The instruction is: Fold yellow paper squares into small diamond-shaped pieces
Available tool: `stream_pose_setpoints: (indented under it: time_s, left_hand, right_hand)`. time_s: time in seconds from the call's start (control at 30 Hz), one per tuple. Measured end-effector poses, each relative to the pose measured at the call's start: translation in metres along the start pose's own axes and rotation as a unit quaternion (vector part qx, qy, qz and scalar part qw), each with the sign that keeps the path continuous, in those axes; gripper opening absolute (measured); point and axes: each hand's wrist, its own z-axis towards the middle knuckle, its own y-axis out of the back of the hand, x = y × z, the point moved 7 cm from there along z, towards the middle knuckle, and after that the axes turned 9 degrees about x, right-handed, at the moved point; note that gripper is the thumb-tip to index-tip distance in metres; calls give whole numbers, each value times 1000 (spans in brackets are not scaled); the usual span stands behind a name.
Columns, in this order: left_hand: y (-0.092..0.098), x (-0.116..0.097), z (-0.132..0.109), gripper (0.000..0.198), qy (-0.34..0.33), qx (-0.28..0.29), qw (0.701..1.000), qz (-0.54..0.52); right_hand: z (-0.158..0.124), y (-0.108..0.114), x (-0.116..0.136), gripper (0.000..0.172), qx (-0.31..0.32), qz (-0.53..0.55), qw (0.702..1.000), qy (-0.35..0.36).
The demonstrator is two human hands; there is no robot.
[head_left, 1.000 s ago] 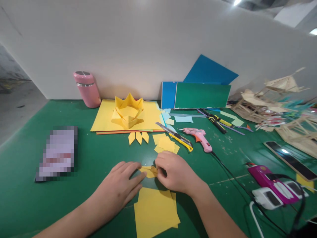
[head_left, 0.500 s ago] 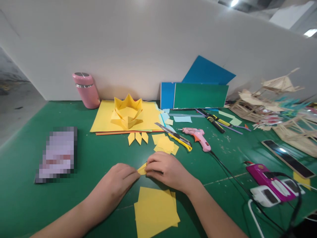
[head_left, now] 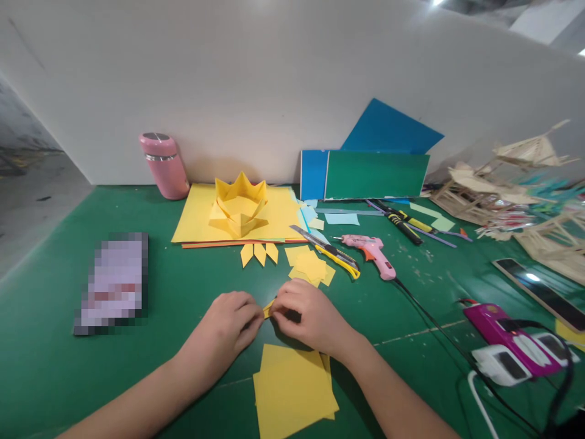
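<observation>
Where it earlier lay spread, left hand (head_left: 227, 324) pinches folded yellow paper (head_left: 267, 309) | right hand (head_left: 309, 312) clamps opposite end

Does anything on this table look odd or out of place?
Two things. The object at far left shows only as coarse blocks, so I can't tell what it is. And the craft knife beside the yellow scraps lies with its blade out, perhaps a risk.

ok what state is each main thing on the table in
Small yellow paper, folded, held between left hand and right hand
Yellow paper squares, flat, overlapping
Paper crown, folded, standing
Utility knife, lying down, blade extended
Glue gun, on its side, corded
Pink bottle, upright, closed
</observation>
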Motion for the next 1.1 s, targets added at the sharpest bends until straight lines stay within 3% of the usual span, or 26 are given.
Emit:
stream_pose_setpoints:
  time_s: [0.23, 0.4, 0.73, 0.9, 1.1]
  left_hand:
    - [0, 6, 0, 21, 11, -6, 997, -77]
    - [1, 10, 4, 24, 37, 4, 992, -121]
    - [1, 22, 5, 14, 141, 34, 987, -71]
    - [-2, 21, 3, 15, 134, 34, 988, -68]
    - [0, 17, 1, 11, 98, -10, 994, -52]
  right_hand:
    - [0, -2, -9, 11, 1, 62, 995, -74]
    - [0, -4, -13, 18, 12, 89, 990, -109]
    - [1, -5, -14, 11, 25, 82, 990, -110]
    - [2, -1, -10, 8, 19, 76, 993, -90]
    - [4, -4, -3, 14, 23, 48, 997, -52]
